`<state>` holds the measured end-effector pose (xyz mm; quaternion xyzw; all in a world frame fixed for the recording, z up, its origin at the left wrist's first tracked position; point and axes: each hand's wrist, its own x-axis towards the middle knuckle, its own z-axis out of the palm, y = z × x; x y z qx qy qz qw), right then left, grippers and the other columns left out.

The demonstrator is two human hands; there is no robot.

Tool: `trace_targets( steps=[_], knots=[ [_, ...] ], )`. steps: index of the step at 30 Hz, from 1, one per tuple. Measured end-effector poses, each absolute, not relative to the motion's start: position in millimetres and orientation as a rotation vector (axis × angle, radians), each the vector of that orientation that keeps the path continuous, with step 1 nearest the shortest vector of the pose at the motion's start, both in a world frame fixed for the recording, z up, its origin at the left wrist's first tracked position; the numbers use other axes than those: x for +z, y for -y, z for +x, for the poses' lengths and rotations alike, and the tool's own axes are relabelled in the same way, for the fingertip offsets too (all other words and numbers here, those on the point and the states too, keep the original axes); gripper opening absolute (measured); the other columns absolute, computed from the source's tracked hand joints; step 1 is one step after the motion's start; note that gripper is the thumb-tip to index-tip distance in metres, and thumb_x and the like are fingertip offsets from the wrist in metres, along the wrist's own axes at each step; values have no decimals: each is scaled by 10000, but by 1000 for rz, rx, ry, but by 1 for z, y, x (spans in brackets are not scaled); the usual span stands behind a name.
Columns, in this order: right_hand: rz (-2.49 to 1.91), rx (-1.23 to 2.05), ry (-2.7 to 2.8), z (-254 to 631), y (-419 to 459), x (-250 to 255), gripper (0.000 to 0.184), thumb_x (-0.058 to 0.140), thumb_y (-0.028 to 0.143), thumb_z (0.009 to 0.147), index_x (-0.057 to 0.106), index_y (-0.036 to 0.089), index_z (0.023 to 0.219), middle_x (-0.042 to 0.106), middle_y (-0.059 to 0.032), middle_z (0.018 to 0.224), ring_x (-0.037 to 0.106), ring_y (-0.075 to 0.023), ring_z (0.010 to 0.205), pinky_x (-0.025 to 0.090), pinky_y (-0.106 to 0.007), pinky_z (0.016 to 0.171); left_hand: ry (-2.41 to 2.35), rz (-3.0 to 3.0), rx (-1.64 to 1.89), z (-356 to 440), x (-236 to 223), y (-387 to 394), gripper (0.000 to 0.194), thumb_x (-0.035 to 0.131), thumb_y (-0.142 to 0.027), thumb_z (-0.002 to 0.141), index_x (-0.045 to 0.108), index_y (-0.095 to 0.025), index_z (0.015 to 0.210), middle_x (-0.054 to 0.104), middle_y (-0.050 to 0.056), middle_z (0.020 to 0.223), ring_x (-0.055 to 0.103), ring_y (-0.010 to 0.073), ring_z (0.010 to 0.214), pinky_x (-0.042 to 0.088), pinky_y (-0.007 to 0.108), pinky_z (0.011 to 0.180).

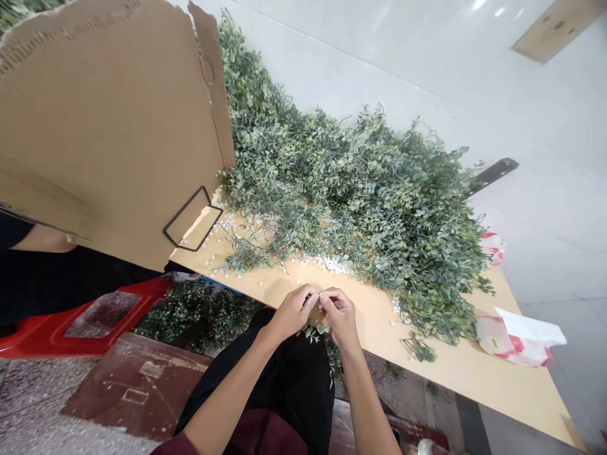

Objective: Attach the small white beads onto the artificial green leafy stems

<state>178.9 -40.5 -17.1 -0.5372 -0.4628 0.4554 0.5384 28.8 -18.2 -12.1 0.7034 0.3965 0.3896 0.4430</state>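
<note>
My left hand (293,311) and my right hand (338,314) meet at the near edge of the wooden table (474,373), fingers pinched together on a small artificial green sprig (317,331) that hangs just below them. A tiny white piece seems to sit between the fingertips, too small to be sure. A big heap of artificial green foliage (360,196) covers the table behind my hands. Small white beads (327,262) lie scattered along the front of the heap.
A large cardboard sheet (109,126) stands at the left with a black wire frame (192,218) against it. A red plastic stool (85,316) and more greenery (199,309) are below the table. Red-and-white bags (516,338) lie at the right. A person's arm (42,240) shows at far left.
</note>
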Motion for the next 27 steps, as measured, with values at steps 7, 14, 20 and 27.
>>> trace_targets(
  steps=[7, 14, 20, 27],
  knots=[
    [-1365, 1049, 1395, 199, 30, 0, 221, 649, 400, 840, 727, 194, 848, 647, -46, 791, 584, -174, 699, 471, -275, 620, -984, 1674, 931, 28, -8, 17, 236, 401, -334, 976, 508, -181, 831, 532, -15, 740, 503, 130, 684, 370, 231, 647],
    [-1683, 718, 1667, 221, -11, 14, 300, 535, 380, 866, 673, 180, 1042, 642, -36, 743, 561, -176, 595, 432, -281, 587, -1106, 1438, 1080, 33, -14, 19, 240, 377, -390, 982, 486, -190, 908, 535, -25, 719, 526, 126, 657, 411, 236, 659],
    [-1885, 457, 1926, 213, -26, 15, 143, 479, 247, 857, 615, 208, 841, 583, 0, 633, 531, -177, 596, 365, -267, 618, -1156, 1600, 979, 39, -12, 17, 136, 567, -318, 887, 510, -199, 856, 580, -12, 791, 576, 150, 734, 445, 257, 715],
    [-1967, 402, 2011, 217, -17, 22, 125, 457, 178, 851, 531, 212, 756, 608, -30, 690, 566, -186, 655, 365, -269, 634, -1273, 1873, 804, 51, -8, 10, 119, 577, -209, 869, 562, -192, 986, 598, 52, 993, 602, 209, 942, 463, 295, 813]
  ],
)
